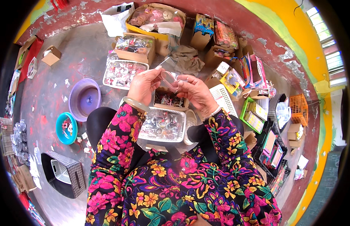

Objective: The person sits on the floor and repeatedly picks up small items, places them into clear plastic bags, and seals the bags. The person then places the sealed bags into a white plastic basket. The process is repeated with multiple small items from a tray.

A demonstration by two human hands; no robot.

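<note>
Both hands are raised in front of me, above the lap and the baskets. A thin pale pink loop point(165, 83), like a hair band or bangle, is held between them. My left hand point(143, 83) pinches it at its left side. A slim white strip point(165, 61) sticks up beside the left fingertips; I cannot tell whether it is joined to the loop. On the other side, my right hand point(197, 93) grips the loop between thumb and fingers, with something clear and shiny by the fingertips. Below stands a white basket point(162, 137) of small wrapped pieces.
Beyond the hands are another white basket point(115, 84), a carton point(139, 56) and a larger yellow box point(160, 37). Purple point(73, 100) and teal basins point(59, 128) sit at left. A green basket point(252, 122) and black crates point(265, 160) stand at right, near the wall.
</note>
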